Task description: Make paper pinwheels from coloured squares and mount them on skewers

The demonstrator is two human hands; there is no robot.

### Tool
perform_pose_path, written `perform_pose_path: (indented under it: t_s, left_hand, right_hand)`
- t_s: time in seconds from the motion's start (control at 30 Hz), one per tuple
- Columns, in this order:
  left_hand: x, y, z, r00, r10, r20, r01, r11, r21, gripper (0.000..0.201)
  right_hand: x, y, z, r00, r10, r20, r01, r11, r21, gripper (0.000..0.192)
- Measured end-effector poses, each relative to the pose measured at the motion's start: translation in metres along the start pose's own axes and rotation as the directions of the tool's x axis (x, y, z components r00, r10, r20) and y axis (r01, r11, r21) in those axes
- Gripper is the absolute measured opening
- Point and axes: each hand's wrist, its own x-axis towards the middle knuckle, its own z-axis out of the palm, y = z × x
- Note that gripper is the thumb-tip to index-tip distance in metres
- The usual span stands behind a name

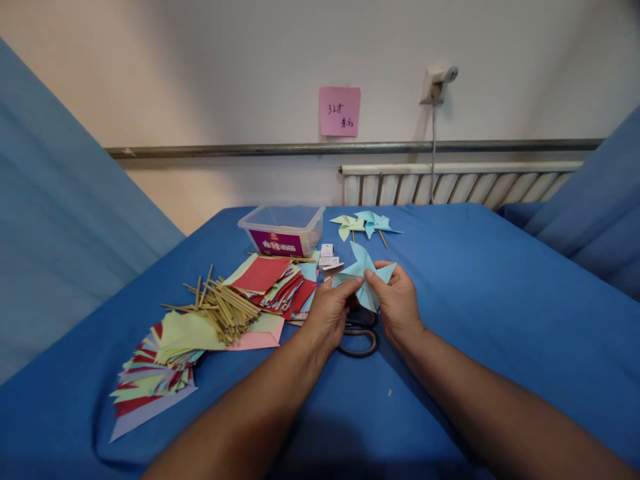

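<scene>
Between my two hands is a light-blue paper pinwheel [364, 267], held up over the table with its folded points spread. My left hand [330, 307] pinches it from the left, the thumb near the centre. From the other side my right hand [400, 300] grips it, its thumb also pressed close to the middle. Whether a stick or pin is attached cannot be made out. Below the hands lie dark-handled scissors [361, 343], their blades mostly hidden by my left hand. Farther back rest a pale green pinwheel [346, 225] and a blue pinwheel [371, 223], both on sticks.
Left of my hands lie a bundle of thin sticks [233, 310], a stack of coloured paper [263, 275] and a fan of paper sheets [150, 373]. Behind stand a clear plastic tub [283, 230] and small white boxes [329, 257]. A blue cloth [480, 320] covers the table.
</scene>
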Motion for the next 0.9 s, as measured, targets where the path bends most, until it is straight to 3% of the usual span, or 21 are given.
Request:
perform_pose_path:
  t_s: [0.2,0.37,0.63,0.77,0.9]
  left_hand:
    - [0.000,0.009,-0.002,0.998,0.048,-0.027,-0.047,0.999,0.027,0.032]
    - [0.000,0.027,-0.005,0.995,0.090,-0.036,-0.091,0.996,-0.007,0.033]
    - [0.005,0.039,-0.013,0.995,0.077,-0.068,-0.081,0.995,-0.058,0.027]
    - [0.005,0.042,-0.013,0.998,0.029,-0.058,-0.033,0.996,-0.081,0.024]
    - [0.002,0.045,-0.010,0.999,-0.033,-0.044,0.028,0.994,-0.102,0.021]
  right_hand:
    - [0.000,-0.005,-0.004,0.994,0.006,0.112,-0.008,1.000,0.014,0.040]
    - [-0.002,-0.008,-0.008,0.976,-0.120,0.183,0.136,0.988,-0.076,0.036]
    - [-0.004,-0.005,-0.007,0.939,-0.231,0.256,0.271,0.953,-0.136,0.051]
    - [-0.004,0.001,-0.009,0.908,-0.197,0.369,0.270,0.950,-0.158,0.039]
    - [-0.004,-0.001,-0.011,0.900,-0.170,0.401,0.280,0.931,-0.234,0.026]
